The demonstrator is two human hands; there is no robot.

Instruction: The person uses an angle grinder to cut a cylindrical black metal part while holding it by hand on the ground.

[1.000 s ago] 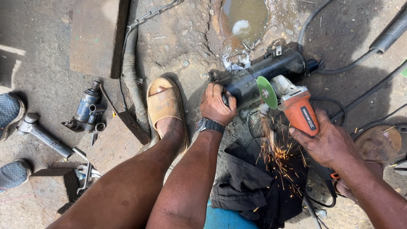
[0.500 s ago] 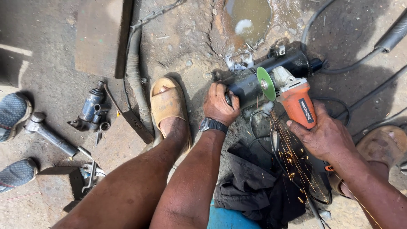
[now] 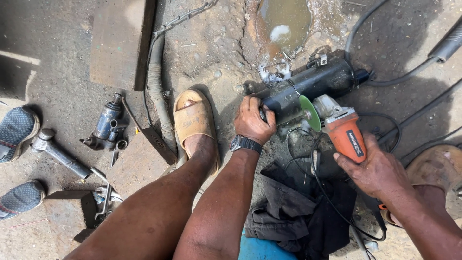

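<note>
Sparks seen half a second ago have gone. Head view: left hand (image 3: pixel 252 120) clamped on the black cylinder (image 3: pixel 313 86) lying on the ground; right hand (image 3: pixel 375 168) closed round the orange grinder (image 3: pixel 344 132), green disc (image 3: pixel 310 113) against the cylinder.

Bare arms, dark wristwatch (image 3: pixel 245 144), tan sandal (image 3: pixel 192 120)

A glossy black metal cylinder (image 3: pixel 308 89) lies on the rough, gritty concrete floor (image 3: pixel 67 110) beside an angle grinder with a smooth orange plastic body (image 3: pixel 347 137) and matt green disc (image 3: pixel 309 112), near crumpled dark cloth (image 3: pixel 298 212), a matt tan rubber sandal (image 3: pixel 192 120) and a dull grey steel hammer (image 3: pixel 57 154).
</note>
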